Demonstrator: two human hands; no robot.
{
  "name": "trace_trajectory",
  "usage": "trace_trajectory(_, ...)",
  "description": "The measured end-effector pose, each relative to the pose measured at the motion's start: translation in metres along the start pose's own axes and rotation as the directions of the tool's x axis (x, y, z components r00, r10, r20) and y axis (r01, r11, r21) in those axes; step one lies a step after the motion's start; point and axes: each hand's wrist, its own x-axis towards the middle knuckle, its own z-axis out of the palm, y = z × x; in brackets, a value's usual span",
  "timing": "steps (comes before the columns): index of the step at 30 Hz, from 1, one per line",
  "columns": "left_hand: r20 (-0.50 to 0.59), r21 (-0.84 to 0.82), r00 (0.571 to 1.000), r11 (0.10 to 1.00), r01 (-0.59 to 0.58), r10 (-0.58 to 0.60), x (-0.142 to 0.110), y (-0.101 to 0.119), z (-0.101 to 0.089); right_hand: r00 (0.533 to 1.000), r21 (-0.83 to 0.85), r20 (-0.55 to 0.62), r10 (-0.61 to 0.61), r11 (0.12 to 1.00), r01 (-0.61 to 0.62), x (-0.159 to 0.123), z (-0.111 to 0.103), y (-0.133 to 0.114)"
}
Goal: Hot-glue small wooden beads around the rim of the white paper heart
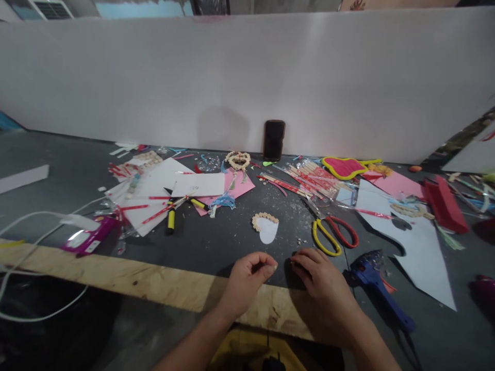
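A white paper heart [267, 230] lies flat on the dark table, and small tan bead-like pieces [257, 220] line its upper and left edge. Just in front of it, my left hand [251, 278] has thumb and fingers pinched together; whatever the tips hold is too small to make out. Facing it across a small gap is my right hand [323, 278], also closed in a pinch, its fingertips partly in shadow. Close to the right hand lie scissors [327, 234] with one yellow and one red handle, and a blue glue gun [379, 288].
A phone [274, 140] leans against the white partition [154, 77]. Red-and-white sticks [309, 178], cut white paper [417, 257] and a red folded piece [446, 203] lie to the right. A yellow-black cutter [170, 219], paper sheets and a purple power strip [92, 236] with white cables are left.
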Motion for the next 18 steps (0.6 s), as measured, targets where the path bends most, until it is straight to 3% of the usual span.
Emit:
trace_trajectory(4, 0.007, 0.049, 0.999, 0.998, -0.048, 0.047, -0.002, 0.004, 0.005, 0.997, 0.123, -0.077, 0.012, 0.992, -0.003, -0.004, -0.005, -0.012)
trace_trajectory(7, 0.016, 0.085, 0.987, 0.984, -0.159, 0.158, -0.005, 0.008, 0.008, 0.989, 0.282, -0.144, 0.022, 0.959, 0.019, -0.007, -0.012, -0.027)
trace_trajectory(11, 0.011, 0.126, 0.96, 0.952, -0.28, 0.281, -0.008, 0.014, 0.011, 0.981, 0.355, -0.193, 0.027, 0.934, 0.044, -0.008, -0.018, -0.041)
trace_trajectory(18, 0.008, 0.151, 0.955, 0.944, -0.295, 0.297, -0.012, 0.017, 0.013, 0.977, 0.408, -0.201, 0.078, 0.913, 0.011, -0.009, -0.02, -0.047)
